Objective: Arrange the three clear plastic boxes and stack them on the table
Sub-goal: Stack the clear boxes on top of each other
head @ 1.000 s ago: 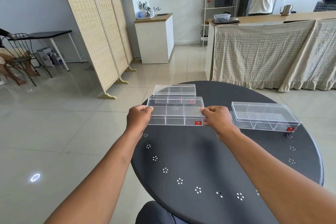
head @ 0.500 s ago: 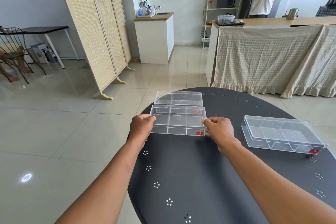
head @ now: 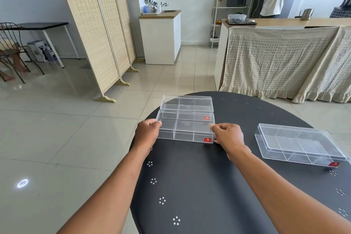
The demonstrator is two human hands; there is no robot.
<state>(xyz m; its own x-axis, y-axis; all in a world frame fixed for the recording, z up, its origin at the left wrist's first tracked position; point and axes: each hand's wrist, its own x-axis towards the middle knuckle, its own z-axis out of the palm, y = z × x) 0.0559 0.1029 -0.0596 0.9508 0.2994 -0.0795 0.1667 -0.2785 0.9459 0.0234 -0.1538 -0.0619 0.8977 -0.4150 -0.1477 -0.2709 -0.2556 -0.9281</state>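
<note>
The left hand (head: 147, 132) and right hand (head: 228, 136) grip the short ends of the near clear box (head: 185, 129) at the round dark worktop's (head: 209, 186) far left edge; a second box (head: 187, 103) sits just beyond it; a third box (head: 298, 145) lies well apart, right.

The table (head: 218, 186) is dark grey with small clusters of white dots. All three boxes (head: 185, 129) (head: 187, 103) (head: 300, 145) are clear; each carries a red label, apparently at its 4 o'clock corner.
</note>
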